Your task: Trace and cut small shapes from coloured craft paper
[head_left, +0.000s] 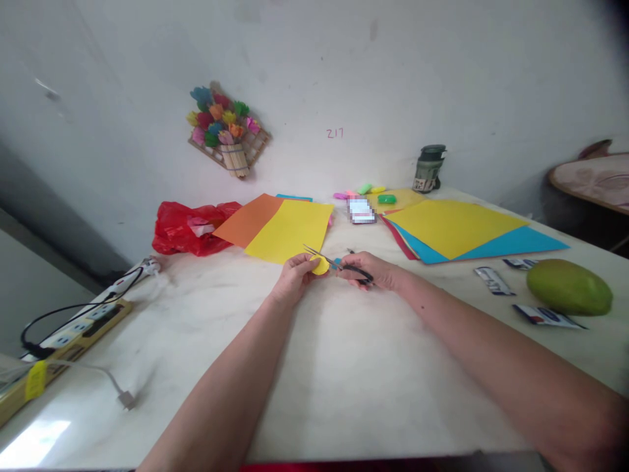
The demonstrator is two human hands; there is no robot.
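Between the fingers of my left hand [293, 275] is a small rounded piece of yellow paper [321, 265]. My right hand [369, 267] grips a pair of scissors [362, 273] by the dark handles. The blades point left and lie just behind the yellow piece, slightly apart; whether they touch its edge I cannot tell. A bit of blue [336, 263] shows by the right fingers, partly hidden. Just beyond my hands lie a yellow sheet [295, 226] and an orange sheet [255, 219], overlapping.
Left stand a red plastic bag [179, 229] and a power strip [78, 344] with cables. A blurred-out phone-like object [361, 210] lies behind my hands. Yellow sheets [452, 223] over blue ones, a bottle [429, 170], small packets [494, 282] and a green fruit [569, 287] are on the right.
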